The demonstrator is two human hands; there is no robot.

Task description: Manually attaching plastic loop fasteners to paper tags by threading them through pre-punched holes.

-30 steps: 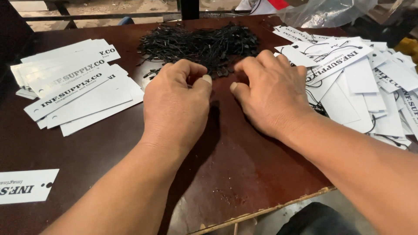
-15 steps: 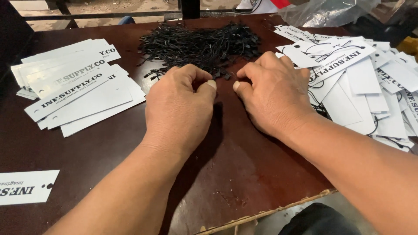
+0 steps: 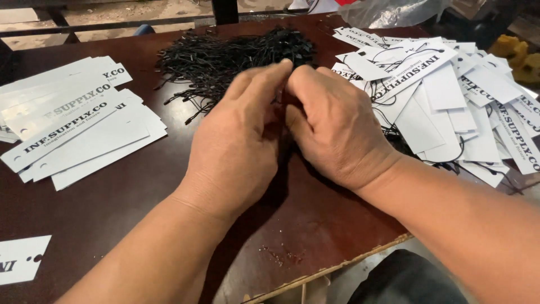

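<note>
- Our left hand and right hand meet fingertip to fingertip beside the black string pile; whatever they pinch stays hidden
- Strung tags lie right
- Plain tags wait left, many unstrung

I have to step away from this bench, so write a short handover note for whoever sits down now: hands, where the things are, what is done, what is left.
Left hand and right hand: fingertips pressed together at the near edge of the pile of black string loops. Whatever is in their grip is hidden.
Stack of plain white tags: fanned out on the left of the dark table, no strings visible on them.
Heap of strung tags: on the right, loose, with black loops threaded through several.
Single tag: apart, at the near left edge.
Done: the right heap. Left: the left stack.
</note>
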